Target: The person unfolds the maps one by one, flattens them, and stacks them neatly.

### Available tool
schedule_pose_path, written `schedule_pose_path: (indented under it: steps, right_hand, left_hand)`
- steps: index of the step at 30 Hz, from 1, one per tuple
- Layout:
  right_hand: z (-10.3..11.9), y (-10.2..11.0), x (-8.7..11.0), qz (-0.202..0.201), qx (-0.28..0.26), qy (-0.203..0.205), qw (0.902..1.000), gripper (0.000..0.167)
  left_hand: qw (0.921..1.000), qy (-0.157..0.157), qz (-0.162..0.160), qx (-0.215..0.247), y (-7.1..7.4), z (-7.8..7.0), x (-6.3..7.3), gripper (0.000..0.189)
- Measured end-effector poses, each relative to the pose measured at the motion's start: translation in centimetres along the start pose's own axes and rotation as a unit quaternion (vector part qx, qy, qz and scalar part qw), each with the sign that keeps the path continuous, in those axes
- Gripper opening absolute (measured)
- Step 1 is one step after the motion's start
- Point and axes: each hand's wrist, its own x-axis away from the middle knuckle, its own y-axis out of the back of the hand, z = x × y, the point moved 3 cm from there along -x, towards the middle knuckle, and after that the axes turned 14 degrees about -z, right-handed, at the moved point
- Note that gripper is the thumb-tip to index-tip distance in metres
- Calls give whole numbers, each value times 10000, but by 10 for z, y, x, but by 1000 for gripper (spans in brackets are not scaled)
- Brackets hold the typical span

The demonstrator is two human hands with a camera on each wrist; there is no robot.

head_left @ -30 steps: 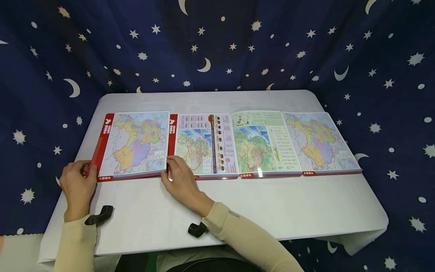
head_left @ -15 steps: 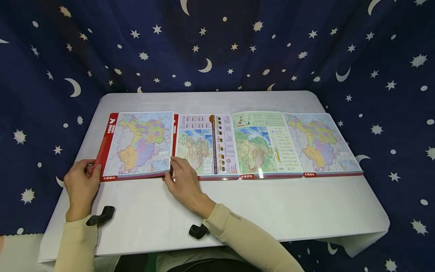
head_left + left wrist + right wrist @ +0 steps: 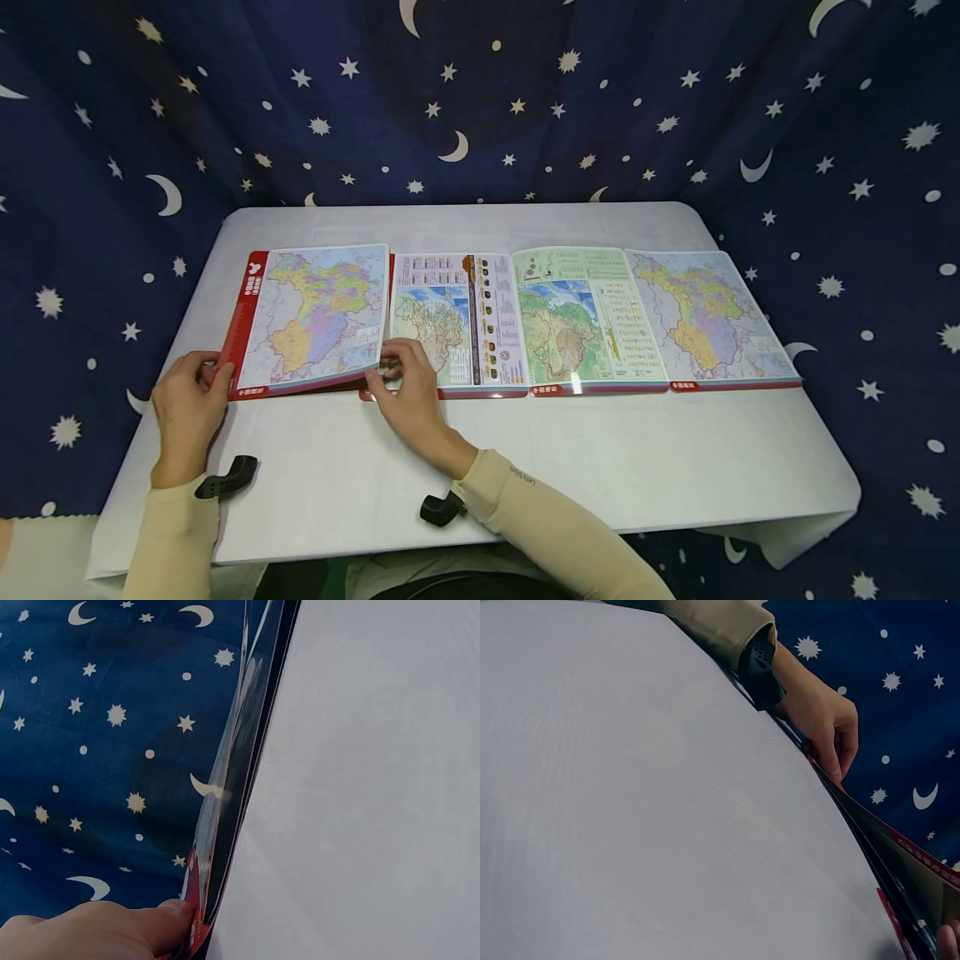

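A glossy map sheet (image 3: 318, 321) with a red left border lies at the left of the table, its near right corner raised a little. My left hand (image 3: 187, 408) pinches its near left corner; in the left wrist view the thumb (image 3: 169, 922) presses on the red edge. At the raised corner, my right hand (image 3: 416, 408) holds the edge between thumb and curled fingers. Only a small part of that hand shows in the right wrist view. Beneath the sheet's right side lies part of a second map (image 3: 431, 325), its red border mostly covered.
To the right lie a green-topped map (image 3: 558, 333) and another coloured map (image 3: 708, 321), side by side in the row. The white-clothed table (image 3: 600, 458) ends near my body at the front. A dark blue curtain (image 3: 480, 100) with stars and moons hangs behind it.
The left map has slid to the right, covering most of the second map's red border. Its near right corner has come up in my right hand. My left hand has moved right with it.
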Motion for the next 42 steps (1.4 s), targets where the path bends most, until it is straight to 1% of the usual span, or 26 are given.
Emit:
schedule_pose_path:
  steps: [3, 5, 7, 12, 17, 24, 31, 35, 42]
  right_hand:
    - [-2, 1, -1, -3, -12, -353, 9994, 24]
    - [-3, 2, -1, -19, 54, -474, 9989, 18]
    - [-4, 3, -1, -62, 131, -498, 9987, 14]
    - [-3, 5, -2, -53, 211, -370, 9991, 10]
    - [-3, 6, -2, -25, 242, -366, 9990, 9]
    - [-3, 7, -1, 15, 299, -216, 9993, 12]
    - [-5, 16, 0, 5, 357, -149, 9993, 13]
    - [-7, 18, -1, -48, 364, -103, 9993, 13]
    - [-7, 16, -2, -38, 258, -54, 9996, 14]
  left_hand:
    - [10000, -57, 37, 64, -1, -2, 1, 24]
    - [9999, -58, 32, 93, -1, -2, 2, 23]
    - [9999, -75, 19, 118, -2, -4, 2, 23]
    - [9997, -190, -3, 174, -4, -7, 4, 24]
    - [9994, -267, 56, 206, -7, -7, 5, 26]
    - [9996, -189, 169, 101, -7, -6, 5, 26]
    - [9992, -96, 382, 23, -12, -10, 8, 28]
    - [9991, -127, 404, 39, -14, -11, 8, 28]
    - [9992, -173, 361, 6, -11, -10, 7, 28]
